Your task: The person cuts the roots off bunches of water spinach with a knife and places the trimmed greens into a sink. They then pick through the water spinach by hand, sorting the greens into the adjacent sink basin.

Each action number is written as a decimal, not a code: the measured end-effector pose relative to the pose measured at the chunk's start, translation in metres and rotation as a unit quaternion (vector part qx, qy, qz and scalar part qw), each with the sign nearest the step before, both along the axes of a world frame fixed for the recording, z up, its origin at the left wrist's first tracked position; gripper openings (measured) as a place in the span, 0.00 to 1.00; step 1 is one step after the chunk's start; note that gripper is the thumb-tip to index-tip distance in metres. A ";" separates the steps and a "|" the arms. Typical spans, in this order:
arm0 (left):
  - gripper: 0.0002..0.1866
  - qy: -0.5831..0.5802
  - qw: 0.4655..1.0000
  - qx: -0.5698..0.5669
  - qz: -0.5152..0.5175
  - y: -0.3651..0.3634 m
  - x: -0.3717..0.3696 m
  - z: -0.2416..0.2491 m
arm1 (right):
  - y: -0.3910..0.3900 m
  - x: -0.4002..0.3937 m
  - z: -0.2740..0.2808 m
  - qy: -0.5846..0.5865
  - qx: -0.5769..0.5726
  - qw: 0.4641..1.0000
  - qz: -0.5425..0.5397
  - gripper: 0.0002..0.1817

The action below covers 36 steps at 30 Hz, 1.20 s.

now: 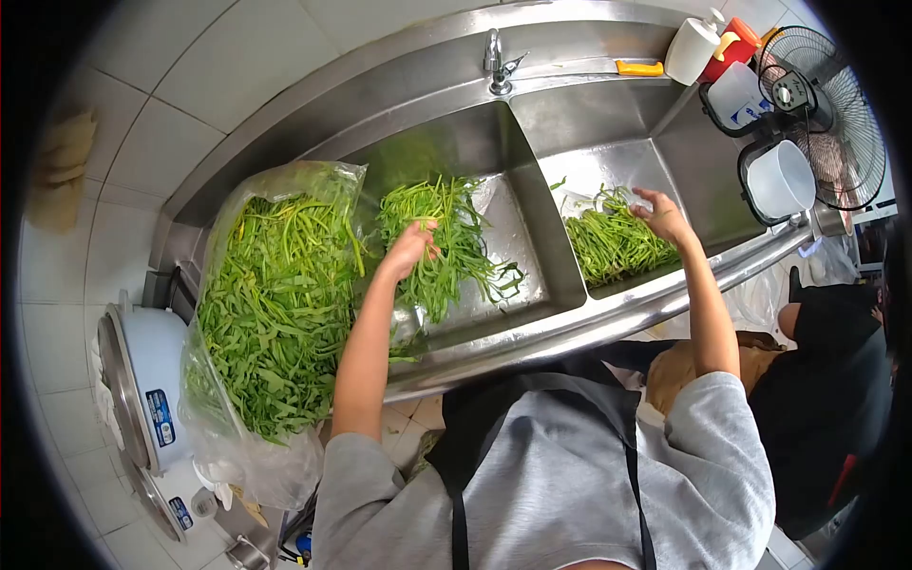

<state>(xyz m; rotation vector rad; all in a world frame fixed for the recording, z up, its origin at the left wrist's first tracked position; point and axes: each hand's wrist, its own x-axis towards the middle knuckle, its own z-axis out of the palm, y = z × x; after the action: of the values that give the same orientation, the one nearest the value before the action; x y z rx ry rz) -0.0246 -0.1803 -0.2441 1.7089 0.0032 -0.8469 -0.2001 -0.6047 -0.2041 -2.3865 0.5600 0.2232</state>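
Over the left sink basin (541, 237), my left hand (411, 250) is closed round a bunch of leafy greens (445, 237), whose long leaves hang toward the basin floor. My right hand (662, 217) is above the right basin (698, 171), its fingers apart, at the upper right of a pile of cut green stems (617, 249). A large clear plastic bag (328, 173) full of leafy greens (285, 313) lies left of the basins.
A faucet (494, 62) stands behind the divider. An orange-handled knife (638, 68), white pump bottle (692, 49) and red container (730, 47) line the back ledge. A fan (826, 114) and white tubs (781, 180) are right. Another person (826, 380) is at the right.
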 end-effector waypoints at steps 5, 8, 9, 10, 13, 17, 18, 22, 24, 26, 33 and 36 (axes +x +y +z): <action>0.18 -0.048 0.977 0.184 -0.101 -0.007 0.038 -0.038 | 0.008 -0.020 0.007 0.028 -0.027 0.999 0.015 0.24; 0.25 -0.419 0.780 0.465 0.021 -0.013 0.065 -0.054 | 0.005 -0.038 0.000 -0.085 -0.103 0.990 -0.035 0.21; 0.23 -0.510 0.681 0.525 0.017 -0.011 0.073 -0.065 | 0.010 -0.040 0.004 -0.079 -0.104 0.991 -0.036 0.21; 0.23 -0.506 0.684 0.525 0.014 -0.016 0.075 -0.072 | 0.017 -0.039 0.009 -0.110 -0.084 0.987 -0.081 0.18; 0.07 -0.298 0.864 0.374 -0.160 -0.033 0.066 -0.105 | 0.036 -0.034 -0.002 -0.182 -0.030 0.972 -0.148 0.10; 0.11 -0.170 0.913 0.343 -0.138 -0.040 0.033 -0.211 | 0.061 -0.019 -0.004 -0.147 -0.024 0.979 -0.136 0.09; 0.14 -0.162 0.917 0.345 -0.114 -0.044 0.028 -0.221 | 0.064 -0.017 -0.009 -0.168 -0.037 0.978 -0.118 0.09; 0.19 -0.201 0.903 0.343 -0.163 -0.044 0.035 -0.255 | 0.063 -0.021 -0.020 -0.091 -0.036 0.990 -0.106 0.11; 0.20 -0.194 0.896 0.352 -0.189 -0.048 0.038 -0.258 | 0.035 -0.028 -0.037 -0.011 -0.071 0.996 -0.051 0.17; 0.20 -0.195 0.897 0.338 -0.208 -0.057 0.038 -0.238 | -0.012 -0.028 -0.059 0.046 -0.052 0.998 0.000 0.23; 0.17 -0.172 0.925 0.172 -0.291 -0.060 0.021 -0.165 | -0.127 0.050 -0.160 0.239 -0.145 0.957 0.076 0.32; 0.15 -0.069 0.935 0.158 -0.310 -0.067 0.013 -0.092 | -0.163 0.044 -0.225 0.229 -0.091 0.965 -0.087 0.31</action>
<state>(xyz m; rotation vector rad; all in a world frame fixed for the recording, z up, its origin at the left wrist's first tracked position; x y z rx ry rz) -0.0115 -0.2468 -0.3359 2.1093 -0.5488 -1.2316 -0.1561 -0.7677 -0.4294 -2.4485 1.0372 0.6814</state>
